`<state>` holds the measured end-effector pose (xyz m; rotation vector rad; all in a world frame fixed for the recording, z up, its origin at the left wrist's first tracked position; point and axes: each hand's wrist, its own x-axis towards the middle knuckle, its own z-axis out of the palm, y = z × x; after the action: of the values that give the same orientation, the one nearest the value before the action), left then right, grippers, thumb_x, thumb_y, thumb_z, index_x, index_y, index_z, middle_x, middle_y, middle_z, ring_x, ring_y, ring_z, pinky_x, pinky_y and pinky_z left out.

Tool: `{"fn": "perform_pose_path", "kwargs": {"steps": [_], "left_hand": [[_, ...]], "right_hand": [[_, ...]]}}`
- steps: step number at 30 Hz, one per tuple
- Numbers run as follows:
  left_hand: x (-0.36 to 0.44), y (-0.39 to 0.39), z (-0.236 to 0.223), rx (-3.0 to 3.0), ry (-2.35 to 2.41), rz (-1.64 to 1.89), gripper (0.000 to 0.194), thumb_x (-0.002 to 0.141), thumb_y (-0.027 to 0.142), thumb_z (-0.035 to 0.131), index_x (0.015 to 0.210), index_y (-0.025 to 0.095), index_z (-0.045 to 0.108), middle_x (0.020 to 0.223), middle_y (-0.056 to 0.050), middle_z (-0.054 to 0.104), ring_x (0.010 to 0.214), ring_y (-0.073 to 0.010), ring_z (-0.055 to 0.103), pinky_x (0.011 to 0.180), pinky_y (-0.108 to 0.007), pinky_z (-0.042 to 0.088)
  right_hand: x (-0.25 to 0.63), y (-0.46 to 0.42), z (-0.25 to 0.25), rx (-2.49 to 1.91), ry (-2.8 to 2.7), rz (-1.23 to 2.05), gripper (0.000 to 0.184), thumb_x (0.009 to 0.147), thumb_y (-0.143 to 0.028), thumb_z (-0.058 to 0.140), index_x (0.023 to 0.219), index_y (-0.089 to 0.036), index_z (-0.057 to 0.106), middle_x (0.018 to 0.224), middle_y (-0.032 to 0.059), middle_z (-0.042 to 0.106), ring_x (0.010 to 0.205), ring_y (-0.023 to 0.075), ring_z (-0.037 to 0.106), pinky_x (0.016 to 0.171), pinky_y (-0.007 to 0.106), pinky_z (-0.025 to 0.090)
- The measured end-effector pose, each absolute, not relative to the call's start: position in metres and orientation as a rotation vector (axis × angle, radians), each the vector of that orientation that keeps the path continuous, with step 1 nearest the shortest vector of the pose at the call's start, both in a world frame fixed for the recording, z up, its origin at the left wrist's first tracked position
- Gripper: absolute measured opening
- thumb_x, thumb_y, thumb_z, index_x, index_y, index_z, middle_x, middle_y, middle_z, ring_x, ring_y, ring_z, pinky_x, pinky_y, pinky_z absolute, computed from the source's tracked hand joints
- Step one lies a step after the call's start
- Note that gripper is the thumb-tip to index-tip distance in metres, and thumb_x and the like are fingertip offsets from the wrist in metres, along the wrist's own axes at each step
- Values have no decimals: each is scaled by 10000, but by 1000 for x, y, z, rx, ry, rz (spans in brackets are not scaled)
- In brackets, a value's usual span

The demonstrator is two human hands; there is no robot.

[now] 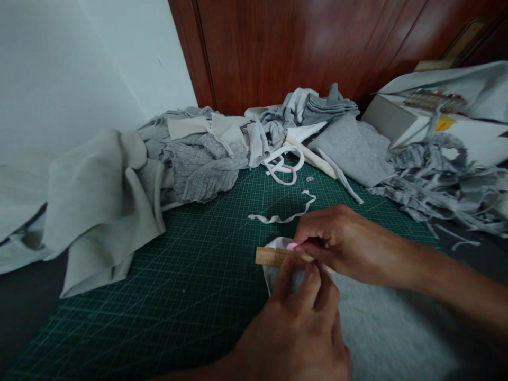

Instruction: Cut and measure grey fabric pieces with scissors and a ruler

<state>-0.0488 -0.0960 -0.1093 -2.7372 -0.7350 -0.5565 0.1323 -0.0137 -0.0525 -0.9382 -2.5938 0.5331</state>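
A short wooden ruler (270, 256) lies across the top end of a grey piece of fabric (373, 323). My left hand (301, 323) presses the ruler down with its fingertips, fingers bent and close together. Just beyond the ruler's upper edge, my right hand (337, 243) pinches a small pink piece of tailor's chalk (292, 246), mostly covered by the fingers. The fabric runs from the ruler toward the lower right, beneath both hands, on a green cutting mat (190, 264).
A thin curly white fabric strip (273, 219) lies beyond my hands. Heaped grey fabric (206, 159) and a large draped beige-grey piece (91, 196) line the back and left. At the right, a white box (416, 119) stands behind shredded grey scraps (432, 174).
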Motion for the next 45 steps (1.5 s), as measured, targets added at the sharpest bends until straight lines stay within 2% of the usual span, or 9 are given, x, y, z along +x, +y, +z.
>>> {"fn": "perform_pose_path", "kwargs": {"steps": [3, 9, 16, 23, 26, 32, 37, 40, 45], "left_hand": [[-48, -95, -108, -2719, -743, -530, 504, 1013, 460, 501, 1237, 97, 769, 1358, -142, 716, 1315, -343, 591, 1152, -482, 393], [-47, -96, -109, -2724, -714, -559, 418, 1008, 409, 520, 1151, 131, 797, 1271, -122, 751, 1271, -370, 620, 1149, -539, 375], [-47, -96, -111, -2708, -721, -544, 448, 1014, 412, 510, 1208, 101, 768, 1344, -156, 718, 1308, -348, 593, 1146, -514, 372], [-47, -98, -113, -2757, -673, -576, 427, 988, 447, 553, 1111, 122, 801, 1236, -148, 751, 1259, -389, 617, 1148, -576, 362], [-47, -98, -112, -2745, -696, -594, 449, 981, 445, 561, 1153, 101, 792, 1279, -169, 736, 1279, -399, 603, 1132, -564, 370], [-47, -99, -108, -2725, -741, -545, 457, 1005, 417, 527, 1214, 91, 772, 1341, -172, 712, 1323, -355, 573, 1157, -521, 346], [-46, -99, -108, -2703, -740, -508, 485, 1022, 438, 493, 1237, 98, 763, 1347, -175, 705, 1316, -369, 577, 1150, -540, 347], [-46, -100, -110, -2698, -756, -521, 503, 1008, 435, 507, 1263, 74, 747, 1359, -186, 698, 1329, -377, 568, 1166, -545, 320], [-46, -102, -112, -2714, -766, -524, 498, 1021, 410, 479, 1278, 68, 734, 1363, -171, 703, 1328, -346, 560, 1164, -525, 311]], "right_hand": [[136, -15, -52, -983, -2555, 527, 196, 986, -106, 665, 824, -146, 768, 698, 13, 685, 637, 142, 614, 599, 267, 386], [128, -18, -59, -952, -2556, 504, 213, 1011, -135, 647, 824, -147, 749, 743, 27, 697, 669, 152, 619, 622, 273, 401], [152, -20, -50, -1038, -2610, 494, 181, 1011, -158, 657, 872, -177, 772, 733, 12, 703, 664, 155, 628, 617, 281, 394], [123, -17, -53, -928, -2603, 513, 207, 1037, -122, 617, 915, -117, 783, 827, 62, 719, 749, 178, 642, 694, 297, 445], [130, -16, -52, -934, -2650, 527, 223, 1029, -106, 613, 883, -119, 781, 805, 60, 713, 739, 178, 643, 680, 297, 436], [154, -19, -42, -1006, -2660, 542, 195, 1013, -124, 612, 908, -177, 768, 813, 32, 731, 748, 178, 668, 683, 290, 438], [139, -20, -47, -984, -2631, 461, 254, 1063, -162, 548, 859, -160, 700, 816, 50, 672, 745, 182, 616, 694, 303, 440], [139, -23, -53, -956, -2656, 513, 261, 1084, -176, 525, 908, -157, 716, 851, 62, 679, 756, 180, 625, 686, 291, 455], [174, -34, -54, -1074, -2599, 550, 239, 1075, -191, 538, 996, -179, 763, 890, 73, 734, 785, 200, 683, 698, 304, 486]]}}
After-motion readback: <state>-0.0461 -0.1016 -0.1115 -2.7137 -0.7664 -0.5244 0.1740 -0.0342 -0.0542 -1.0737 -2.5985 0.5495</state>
